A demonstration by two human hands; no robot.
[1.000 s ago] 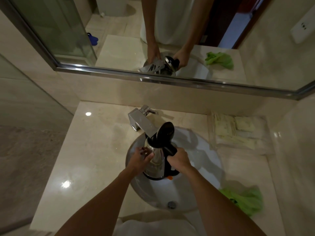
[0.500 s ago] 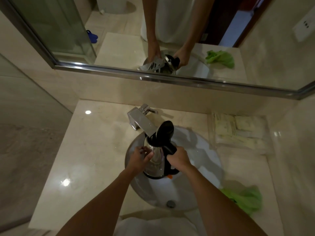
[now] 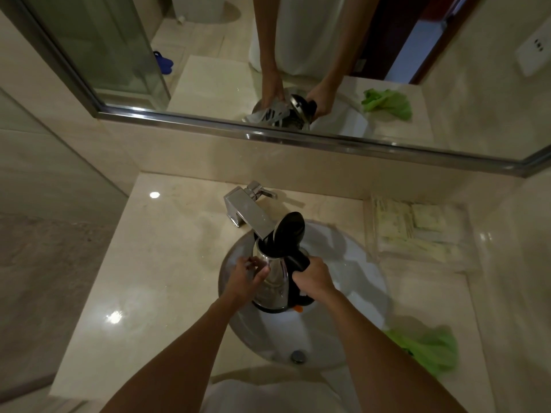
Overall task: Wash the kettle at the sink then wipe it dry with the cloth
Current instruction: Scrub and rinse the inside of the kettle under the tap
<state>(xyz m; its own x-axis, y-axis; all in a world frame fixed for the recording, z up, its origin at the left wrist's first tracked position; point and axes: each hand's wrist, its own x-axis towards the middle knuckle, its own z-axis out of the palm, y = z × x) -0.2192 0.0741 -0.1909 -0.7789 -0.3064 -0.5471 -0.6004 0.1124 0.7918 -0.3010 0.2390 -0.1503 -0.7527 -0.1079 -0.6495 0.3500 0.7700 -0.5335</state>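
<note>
I am holding the steel electric kettle [image 3: 272,280] over the white sink basin [image 3: 366,281], with its open mouth directly under the square chrome faucet spout [image 3: 249,213], so I judge that I am placing it to take water inside. The black lid [image 3: 290,229] is standing up and back, so it is not blocking the spout. My right hand [image 3: 313,277] is wrapping its fingers tightly around the black handle to carry the weight. My left hand [image 3: 246,278] is pressing against the steel side with curved fingers, steadying the body. I cannot tell if water is running. The green cloth [image 3: 429,348] is lying on the counter [image 3: 167,263] to the right of the basin, untouched. I am not seeing any readable brand on the kettle; the packets [image 3: 411,231] near the wall are too blurred to read.
</note>
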